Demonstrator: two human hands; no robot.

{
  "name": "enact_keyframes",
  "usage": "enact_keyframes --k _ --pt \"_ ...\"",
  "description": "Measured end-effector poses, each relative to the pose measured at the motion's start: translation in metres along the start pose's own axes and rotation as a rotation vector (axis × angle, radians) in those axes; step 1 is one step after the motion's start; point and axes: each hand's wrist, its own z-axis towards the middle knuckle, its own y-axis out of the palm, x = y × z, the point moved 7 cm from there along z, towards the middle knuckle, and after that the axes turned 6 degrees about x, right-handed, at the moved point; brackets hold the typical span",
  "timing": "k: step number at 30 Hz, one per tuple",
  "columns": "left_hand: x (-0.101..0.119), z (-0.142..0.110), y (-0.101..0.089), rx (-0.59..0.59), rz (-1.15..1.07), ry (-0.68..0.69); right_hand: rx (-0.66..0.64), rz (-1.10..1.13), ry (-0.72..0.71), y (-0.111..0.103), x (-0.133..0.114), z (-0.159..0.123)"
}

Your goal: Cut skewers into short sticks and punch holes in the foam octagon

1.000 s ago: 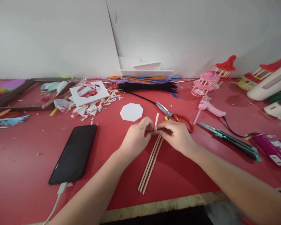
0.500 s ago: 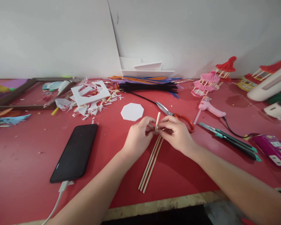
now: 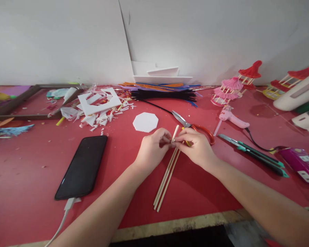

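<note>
My left hand (image 3: 153, 147) and my right hand (image 3: 198, 149) meet above the red table, fingertips pinched together on a short pale wooden stick (image 3: 175, 132). Its upper end pokes up between them, while fingers cover the lower end. Just below the hands, several long thin wooden sticks (image 3: 164, 183) lie side by side on the table, their far ends partly hidden. Behind my right hand are scissors (image 3: 181, 119) with orange handles, and a bit of something yellow shows by its fingers. A white octagon (image 3: 145, 122) of foam or board lies flat beyond my left hand.
At left, a black phone (image 3: 82, 166) is plugged into a white cable. White scraps (image 3: 100, 103) and bundled pipe cleaners (image 3: 164, 95) line the back. On the right are a pink glue gun (image 3: 234, 118), a cutter knife (image 3: 254, 156), a purple power socket (image 3: 300, 164) and small pavilion models (image 3: 228, 90).
The short stick leans a little further to the right between my fingertips. More yellow shows beside my right hand's fingers. Both hands stay in nearly the same place.
</note>
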Motion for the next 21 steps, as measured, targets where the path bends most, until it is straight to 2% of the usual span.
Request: enact_keyframes --k 3,7,11,14,16,18,21 --pt "0.001 0.0 0.001 -0.011 0.03 0.027 0.003 -0.021 0.002 0.0 0.0 0.0" --pt "0.003 0.0 0.003 -0.04 0.055 0.06 -0.019 -0.091 -0.066 -0.006 -0.009 0.003" --pt "0.002 0.0 0.004 -0.048 0.059 0.036 0.02 -0.172 -0.005 -0.028 -0.005 0.009" --pt "0.001 0.001 0.006 -0.07 0.062 0.028 0.057 -0.378 0.059 -0.047 0.012 0.011" --pt "0.003 0.001 0.007 -0.083 0.092 0.055 0.021 -0.555 0.083 -0.053 0.026 0.011" --pt "0.005 0.001 0.006 -0.081 0.137 0.102 -0.086 -0.686 0.11 -0.051 0.039 0.009" --pt "0.009 -0.001 0.004 -0.058 0.19 0.164 -0.242 -0.753 0.144 -0.044 0.049 0.007"
